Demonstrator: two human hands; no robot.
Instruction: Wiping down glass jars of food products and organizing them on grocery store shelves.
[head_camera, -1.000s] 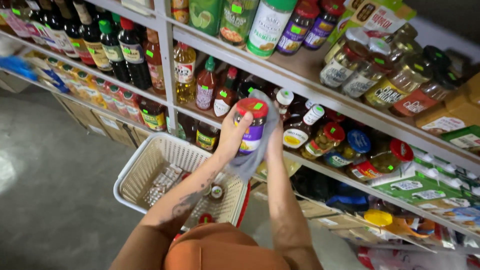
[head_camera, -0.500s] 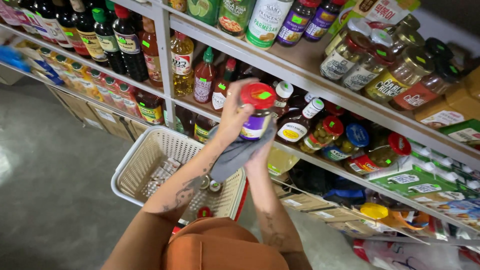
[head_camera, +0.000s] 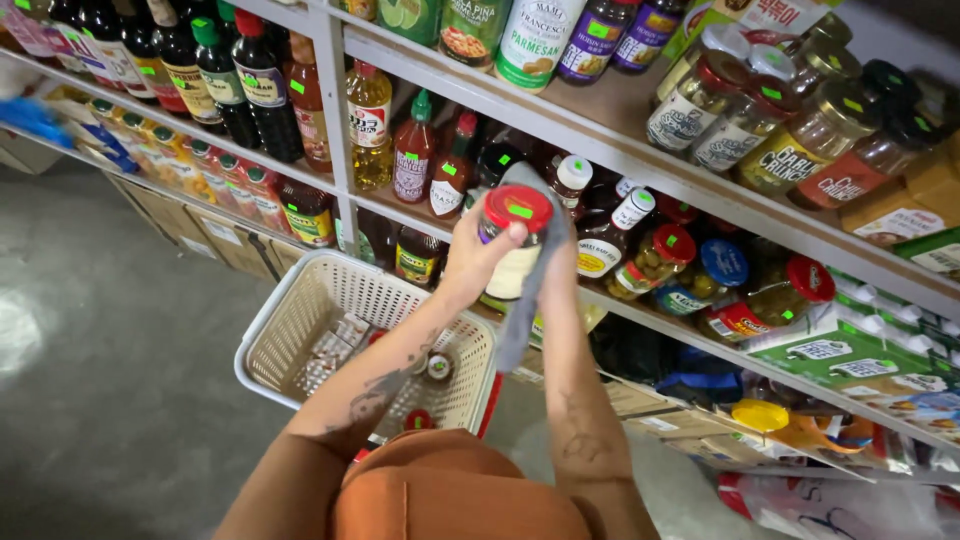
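Hands, two of them, meet on one red-lidded jar held up in front of the middle shelf. The left hand wraps its fingers around the jar's side, gripping it. The right hand is closed on one grey cloth pressed against the jar's far side; the cloth hangs down past the jar's base, and how the fingers lie under it I cannot quite tell. The jar stands roughly upright, long axis vertical, lid facing up toward the camera with a small green sticker on top.

One cream plastic basket sits below the hands, just beside the lowest shelf, with a few small items inside. Metal shelving runs diagonally across the view in three visible tiers, packed with sauce bottles and jars. A row of four dark bottles stands at upper left. The floor is bare grey concrete.
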